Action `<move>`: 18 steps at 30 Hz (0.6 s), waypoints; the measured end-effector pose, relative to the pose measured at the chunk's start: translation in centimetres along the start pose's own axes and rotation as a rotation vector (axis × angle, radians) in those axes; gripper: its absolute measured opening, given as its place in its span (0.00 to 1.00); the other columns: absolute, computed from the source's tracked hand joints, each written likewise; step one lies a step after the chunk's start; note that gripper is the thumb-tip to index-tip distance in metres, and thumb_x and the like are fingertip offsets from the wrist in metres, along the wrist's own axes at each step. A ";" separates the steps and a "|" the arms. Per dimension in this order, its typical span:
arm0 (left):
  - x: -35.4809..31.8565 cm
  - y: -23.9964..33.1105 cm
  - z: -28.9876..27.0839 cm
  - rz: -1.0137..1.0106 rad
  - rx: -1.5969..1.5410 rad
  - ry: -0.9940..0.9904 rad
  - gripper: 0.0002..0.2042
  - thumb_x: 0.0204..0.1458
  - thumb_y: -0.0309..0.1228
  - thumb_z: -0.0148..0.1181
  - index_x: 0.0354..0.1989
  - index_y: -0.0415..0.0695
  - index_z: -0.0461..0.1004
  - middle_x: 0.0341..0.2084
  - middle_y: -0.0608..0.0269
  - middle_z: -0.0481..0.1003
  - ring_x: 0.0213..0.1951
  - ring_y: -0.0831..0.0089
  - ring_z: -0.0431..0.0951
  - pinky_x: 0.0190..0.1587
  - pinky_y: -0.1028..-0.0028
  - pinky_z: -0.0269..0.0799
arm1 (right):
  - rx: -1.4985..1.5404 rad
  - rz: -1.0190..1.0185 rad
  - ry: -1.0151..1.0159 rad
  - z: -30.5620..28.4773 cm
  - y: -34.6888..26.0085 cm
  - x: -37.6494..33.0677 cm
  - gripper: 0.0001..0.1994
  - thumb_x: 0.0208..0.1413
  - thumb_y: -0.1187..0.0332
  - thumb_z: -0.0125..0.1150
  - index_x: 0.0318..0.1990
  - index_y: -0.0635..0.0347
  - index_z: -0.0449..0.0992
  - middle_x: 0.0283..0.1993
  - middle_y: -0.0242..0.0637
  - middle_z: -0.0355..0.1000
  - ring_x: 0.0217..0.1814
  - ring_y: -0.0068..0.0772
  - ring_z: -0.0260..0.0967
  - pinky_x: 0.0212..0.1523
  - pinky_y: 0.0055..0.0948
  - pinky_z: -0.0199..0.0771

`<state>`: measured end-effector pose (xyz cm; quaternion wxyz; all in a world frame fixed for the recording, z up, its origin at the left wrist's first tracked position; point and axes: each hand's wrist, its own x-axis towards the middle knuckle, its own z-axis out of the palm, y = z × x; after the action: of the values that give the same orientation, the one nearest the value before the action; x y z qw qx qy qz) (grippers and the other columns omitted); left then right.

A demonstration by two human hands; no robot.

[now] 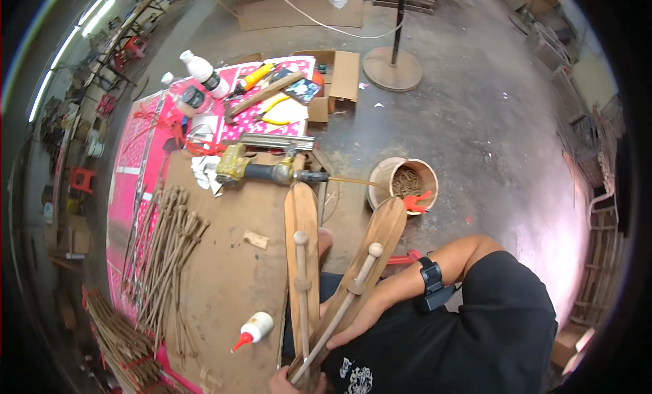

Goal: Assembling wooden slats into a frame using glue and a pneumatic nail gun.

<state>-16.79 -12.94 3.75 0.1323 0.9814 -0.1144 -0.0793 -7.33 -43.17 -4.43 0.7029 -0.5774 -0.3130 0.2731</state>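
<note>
Two long round-ended wooden slats (295, 224) stand slanting up beside the table edge. On each lies a pale wooden rod with a ball tip (374, 250), passing through a small wooden ring (355, 286) on the slat. My left hand (280, 382) is closed round the low ends of the rods and slats, partly cut off by the lower edge. My right hand (348, 329) is closed on the lower part of the right slat, its fingers partly hidden. A white glue bottle with a red nozzle (258, 327) lies on the table to the left.
Several knobbed sticks (166, 238) lie on the cardboard-topped table (231, 278). A yellow-and-grey power tool (261, 170) rests at its far end, beyond it a hammer (265, 95), pliers (275, 112) and bottles (204, 75). A bucket of small wooden pieces (431, 173) stands right.
</note>
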 end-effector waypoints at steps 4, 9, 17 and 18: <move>1.2 0.9 1.8 -0.105 -0.121 -0.149 0.36 0.41 0.42 0.80 0.58 0.38 0.72 0.45 0.41 0.76 0.49 0.42 0.76 0.54 0.52 0.73 | 0.054 -0.072 0.192 2.1 5.4 -1.3 0.18 0.68 0.59 0.62 0.54 0.66 0.80 0.51 0.49 0.81 0.53 0.44 0.78 0.58 0.38 0.77; 4.5 2.2 1.1 -0.149 -0.222 -0.345 0.39 0.44 0.42 0.78 0.62 0.37 0.68 0.49 0.41 0.76 0.52 0.47 0.76 0.56 0.55 0.72 | 0.127 -0.108 0.148 1.7 6.9 -1.1 0.18 0.66 0.62 0.63 0.56 0.66 0.79 0.54 0.49 0.81 0.56 0.43 0.77 0.60 0.37 0.76; 11.6 7.6 -0.9 0.098 -0.318 -0.220 0.34 0.55 0.40 0.73 0.65 0.36 0.65 0.57 0.44 0.72 0.57 0.55 0.75 0.57 0.59 0.71 | 0.058 -0.138 0.023 0.8 5.7 -0.6 0.24 0.65 0.56 0.63 0.60 0.65 0.76 0.61 0.50 0.77 0.64 0.44 0.72 0.66 0.38 0.70; 12.4 7.8 -0.5 -0.008 -0.516 -0.276 0.31 0.57 0.37 0.71 0.65 0.36 0.67 0.57 0.47 0.74 0.56 0.58 0.75 0.57 0.61 0.71 | 0.101 -0.142 -0.005 1.5 6.8 -0.3 0.25 0.65 0.55 0.63 0.60 0.65 0.76 0.60 0.50 0.78 0.64 0.45 0.72 0.66 0.39 0.69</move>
<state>-6.34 -23.22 4.90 0.3606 0.8957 -0.1035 -0.2389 -8.76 -41.19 -10.93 0.7478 -0.5171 -0.3406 0.2395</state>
